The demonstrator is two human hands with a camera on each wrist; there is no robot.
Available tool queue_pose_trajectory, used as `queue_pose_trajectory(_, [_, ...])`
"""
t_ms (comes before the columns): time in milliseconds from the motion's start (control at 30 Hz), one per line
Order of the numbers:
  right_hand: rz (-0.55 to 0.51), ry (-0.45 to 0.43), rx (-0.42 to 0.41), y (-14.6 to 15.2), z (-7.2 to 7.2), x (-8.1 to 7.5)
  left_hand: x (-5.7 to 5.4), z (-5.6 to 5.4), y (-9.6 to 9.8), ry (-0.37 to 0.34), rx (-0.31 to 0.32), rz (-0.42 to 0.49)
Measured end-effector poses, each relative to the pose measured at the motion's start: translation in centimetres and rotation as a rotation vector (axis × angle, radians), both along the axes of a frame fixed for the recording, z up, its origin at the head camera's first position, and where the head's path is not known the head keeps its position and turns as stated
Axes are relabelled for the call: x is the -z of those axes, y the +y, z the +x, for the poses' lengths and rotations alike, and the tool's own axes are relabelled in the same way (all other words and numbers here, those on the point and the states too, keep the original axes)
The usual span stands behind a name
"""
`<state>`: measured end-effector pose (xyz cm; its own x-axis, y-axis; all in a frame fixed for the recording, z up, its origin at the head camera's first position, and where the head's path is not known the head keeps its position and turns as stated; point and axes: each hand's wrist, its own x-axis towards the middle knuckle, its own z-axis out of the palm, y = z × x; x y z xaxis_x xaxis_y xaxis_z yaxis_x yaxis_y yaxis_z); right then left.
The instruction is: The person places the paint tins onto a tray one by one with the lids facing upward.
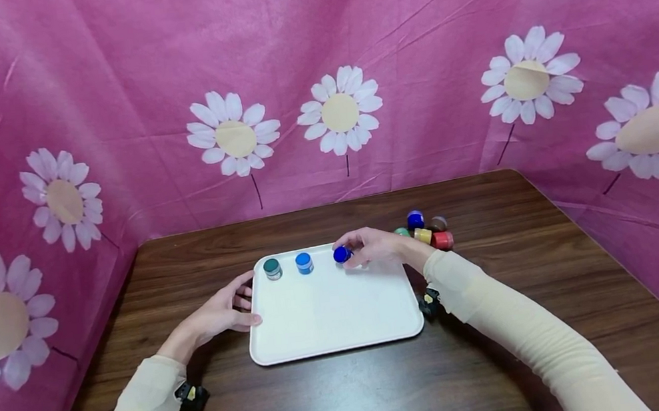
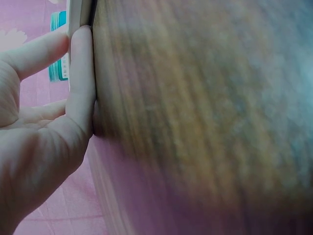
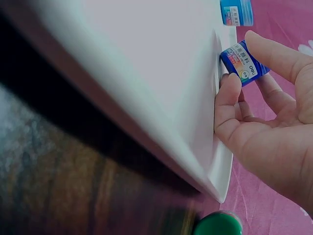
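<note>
over at the counter [image 1: 302, 402], the person's right hand [image 1: 372, 244] has its fingers [image 3: 227, 95] pinched round a dark blue jar [image 1: 343, 254], tilted, by the far edge of the white tray [image 1: 335, 312]. a bright blue jar [image 1: 304, 264] and a dark green jar [image 1: 272, 270] stand along that same edge. the left hand [image 1: 220, 312] rests loosely against the tray's left rim, grasping nothing. more jars [image 1: 423, 235] cluster off to the right.

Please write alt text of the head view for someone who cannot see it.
A person's right hand holds a dark blue jar at the far edge of a white tray, where a green jar and lighter blue jar stand. The left hand touches the tray's left edge; five more jars cluster on the wooden table to the right.
</note>
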<state>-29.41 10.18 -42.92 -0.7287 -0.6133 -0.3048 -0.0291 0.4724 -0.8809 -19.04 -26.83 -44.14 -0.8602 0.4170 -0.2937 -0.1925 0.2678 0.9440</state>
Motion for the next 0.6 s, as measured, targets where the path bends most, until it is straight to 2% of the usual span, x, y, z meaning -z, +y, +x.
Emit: queue_pose_trajectory(600, [0.002,0.017,-0.019,-0.23,0.25,-0.18,-0.05,-0.03,0.01,-0.009,0.007,-0.007])
